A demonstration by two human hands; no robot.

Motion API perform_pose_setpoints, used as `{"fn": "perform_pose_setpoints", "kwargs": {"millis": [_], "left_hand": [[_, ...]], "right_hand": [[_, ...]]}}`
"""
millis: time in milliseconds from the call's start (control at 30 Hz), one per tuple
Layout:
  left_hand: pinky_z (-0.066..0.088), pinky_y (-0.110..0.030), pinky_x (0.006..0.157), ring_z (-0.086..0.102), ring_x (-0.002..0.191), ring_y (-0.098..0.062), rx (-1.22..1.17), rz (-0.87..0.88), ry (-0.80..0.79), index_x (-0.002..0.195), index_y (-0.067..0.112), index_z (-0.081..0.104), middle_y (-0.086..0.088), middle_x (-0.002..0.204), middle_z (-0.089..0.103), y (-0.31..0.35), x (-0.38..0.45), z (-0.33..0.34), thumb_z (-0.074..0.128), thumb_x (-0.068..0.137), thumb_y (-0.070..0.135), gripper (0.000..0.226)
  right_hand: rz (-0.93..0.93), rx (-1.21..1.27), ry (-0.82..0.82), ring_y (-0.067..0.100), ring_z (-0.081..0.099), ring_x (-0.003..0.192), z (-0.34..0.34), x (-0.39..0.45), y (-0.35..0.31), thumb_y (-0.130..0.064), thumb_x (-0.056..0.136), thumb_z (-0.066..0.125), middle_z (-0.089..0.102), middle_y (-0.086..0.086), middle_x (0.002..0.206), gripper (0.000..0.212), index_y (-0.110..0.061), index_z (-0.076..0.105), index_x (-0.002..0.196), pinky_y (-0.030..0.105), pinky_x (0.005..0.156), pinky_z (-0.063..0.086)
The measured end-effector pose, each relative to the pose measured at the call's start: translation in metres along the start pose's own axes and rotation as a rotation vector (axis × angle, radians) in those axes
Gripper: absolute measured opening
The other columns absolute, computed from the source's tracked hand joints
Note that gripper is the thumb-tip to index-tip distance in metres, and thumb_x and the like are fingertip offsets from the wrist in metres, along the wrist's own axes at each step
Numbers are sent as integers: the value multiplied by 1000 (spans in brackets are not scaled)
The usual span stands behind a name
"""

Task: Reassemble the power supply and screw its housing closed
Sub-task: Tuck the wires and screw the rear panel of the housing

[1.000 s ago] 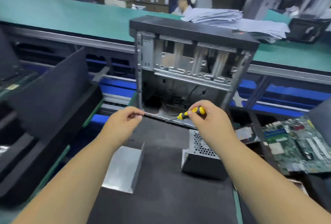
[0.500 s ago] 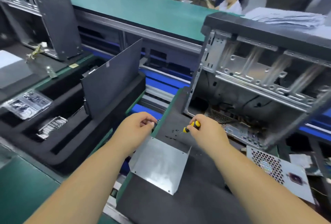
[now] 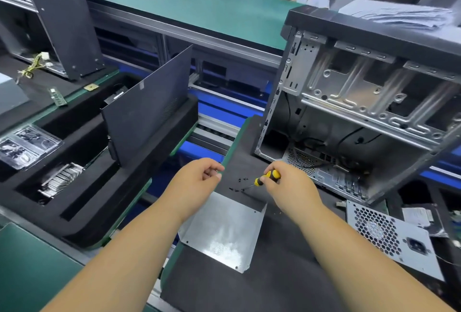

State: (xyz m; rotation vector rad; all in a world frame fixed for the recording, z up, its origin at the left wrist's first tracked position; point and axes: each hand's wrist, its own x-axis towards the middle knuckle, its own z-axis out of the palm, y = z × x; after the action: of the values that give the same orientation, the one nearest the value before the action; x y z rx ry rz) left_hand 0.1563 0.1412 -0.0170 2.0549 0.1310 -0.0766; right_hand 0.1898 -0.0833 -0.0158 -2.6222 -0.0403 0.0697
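Power supply (image 3: 389,239) parts lie split across your dark mat (image 3: 274,286): the perforated body with the fan grille and socket sits at your right, below the open computer case (image 3: 361,112), while the bent metal cover (image 3: 222,234) lies well apart from it, just in front of your wrists. Nothing is joined yet, so I judge you are at the screw-gathering step.

Your right hand (image 3: 289,187) grips the yellow-and-black screwdriver (image 3: 267,178), with its tip angled down toward the loose black screws (image 3: 239,184) scattered on the mat between your 2 hands. Your left hand (image 3: 199,177) hovers just left of them with its fingers curled and the thumb near the fingertips; whether it already pinches a screw I cannot tell.

To do this well, pick up 1 screw at a time with the left hand; they are tiny and dark against the mat, so they would be easy to lose. Before driving anything, bring the cover over to the body and seat it so the holes line up. Start each screw loosely, keep the driver straight in the head, and tighten only once all are in. Keep the cover's sharp edges away from your forearms.
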Motion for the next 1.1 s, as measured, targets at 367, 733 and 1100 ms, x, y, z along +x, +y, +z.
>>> {"fn": "perform_pose_setpoints", "kwargs": {"millis": [367,733,1100], "left_hand": [[51,-31,73,64,82,-12,-203,-140,-9,98,37,65,4,89,68,37,-7,36,56,93,30,13],[46,-22,61,55,58,-12,-717,-323,-270,92,9,65,-3,68,61,113,-43,97,56,99,18,15],[52,-17,57,58,58,-6,-868,-237,-478,94,8,64,0,69,64,143,-78,153,53,97,6,12]], "right_hand": [[-126,314,249,4,53,67,-89,-50,5,-34,88,66,61,-17,79,8,-38,61,83,20,52,44],[-207,455,354,-1,53,61,-157,-127,34,-23,89,65,61,-21,68,10,-32,62,84,9,52,40],[-207,549,471,4,45,53,-198,-191,87,-21,92,64,52,-13,62,10,-27,63,84,14,48,39]]}}
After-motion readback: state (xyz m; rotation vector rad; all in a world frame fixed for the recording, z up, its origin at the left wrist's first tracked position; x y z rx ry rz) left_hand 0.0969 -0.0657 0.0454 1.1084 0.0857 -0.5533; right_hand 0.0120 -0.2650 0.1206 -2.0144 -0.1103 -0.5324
